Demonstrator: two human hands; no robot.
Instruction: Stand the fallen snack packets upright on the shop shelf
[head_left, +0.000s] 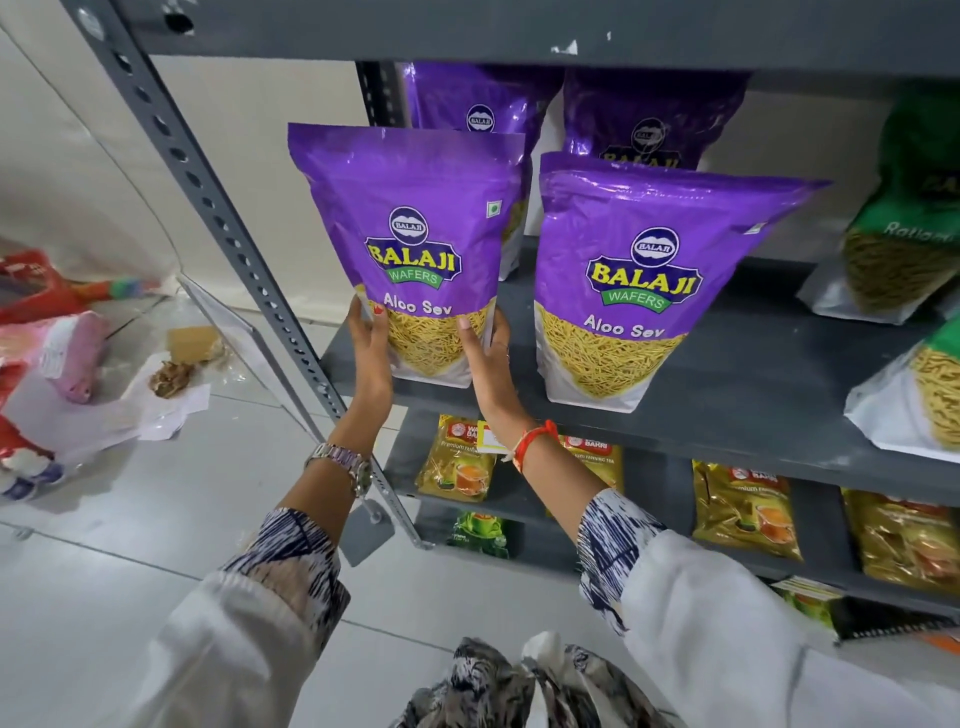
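Two purple packets (415, 249) (639, 280): "BALAJI WAFERS", "Aloo Sev". Green packet (904, 208): "Ratlami", partly cut.

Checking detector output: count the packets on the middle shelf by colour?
Purple Aloo Sev packets: 4, two in front, two behind
Green packets: 2, both cut off at the right edge
Total: 6

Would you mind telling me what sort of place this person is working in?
Most likely a small grocery shop. Grey slotted-metal shelving carries rows of identical purple Aloo Sev packets, green snack packets stand further right, and gold tea packets fill the shelf below.
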